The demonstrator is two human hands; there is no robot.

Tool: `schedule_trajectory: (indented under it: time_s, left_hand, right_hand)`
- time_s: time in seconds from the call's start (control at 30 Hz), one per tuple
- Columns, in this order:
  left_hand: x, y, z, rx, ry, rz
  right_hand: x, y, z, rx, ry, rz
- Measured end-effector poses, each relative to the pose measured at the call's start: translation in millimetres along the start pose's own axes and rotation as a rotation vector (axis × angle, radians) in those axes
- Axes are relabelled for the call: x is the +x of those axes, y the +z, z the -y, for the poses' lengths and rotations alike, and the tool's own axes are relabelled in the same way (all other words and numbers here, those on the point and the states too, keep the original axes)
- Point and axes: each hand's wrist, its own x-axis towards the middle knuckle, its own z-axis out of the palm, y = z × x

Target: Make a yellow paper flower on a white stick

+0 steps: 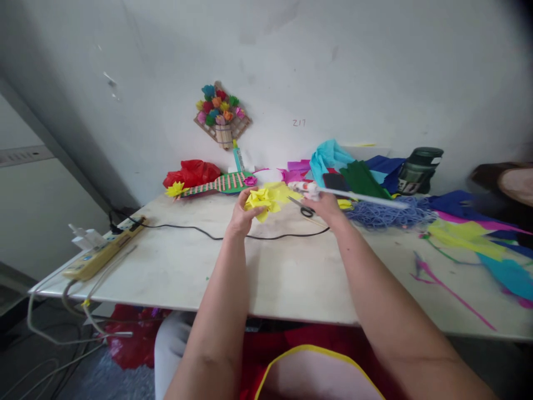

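Note:
My left hand is closed around a crumpled yellow paper flower, held above the table with the thumb in front. In my right hand is a white glue gun, its tip turned left toward the flower. A long pale glue stick juts from its back to the right. Thin yellow crepe paper shows between the hands; whether it is joined to the flower I cannot tell. Dark-handled scissors lie on the table beside my right hand. The black cord runs left across the table.
A yellow power strip lies at the left edge. Toward the back are a green paper-covered guitar shape and a red plastic bag. Blue shredded strands, coloured paper and a dark green bottle fill the right.

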Motion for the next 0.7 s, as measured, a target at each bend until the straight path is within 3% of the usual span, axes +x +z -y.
schedule_trajectory:
  time_s: [0.1, 0.2, 0.4, 0.7]
  left_hand:
    - [-1, -1.9, 1, 0.046, -0.006, 0.028]
    - [-2, -3.9, 2, 0.087, -0.018, 0.066]
    - [-3, -6.3, 5, 0.122, -0.068, 0.17]
    - [-3, -7.1, 5, 0.144, -0.09, 0.18]
  right_hand:
    - [1, -14, -4, 0.516, -0.005, 0.168]
    - [-4, -24, -4, 0.701, -0.039, 0.351]
    - [-10, -31, 3, 0.63, -0.076, 0.54]
    - [-9, -34, 2, 0.561, -0.082, 0.564]
